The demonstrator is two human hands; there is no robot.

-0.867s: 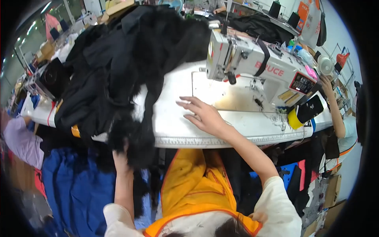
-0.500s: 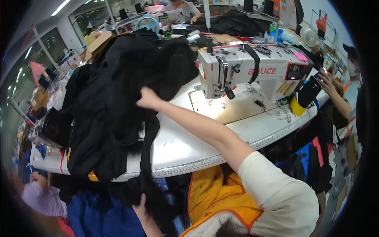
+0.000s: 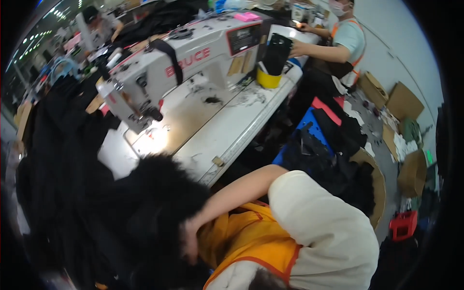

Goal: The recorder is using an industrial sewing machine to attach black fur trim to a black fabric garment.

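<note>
A black garment fills the left side, with a fluffy black part piled at the table's front. My right hand reaches down against this fluffy part beside my orange apron; it is blurred and partly covered, so I cannot make out its fingers or grip. My left hand is out of sight. Above the garment stands a white sewing machine, its lamp lighting the needle plate.
The white worktable holds a yellow holder at right. A masked co-worker works at the upper right; another person sits behind. Cardboard, dark fabric pieces and a red plastic object lie at right.
My view has swung right. My right hand has moved from on the table, through the raised garment, down to waist level. The black garment has shifted toward me. My left hand has left view.
</note>
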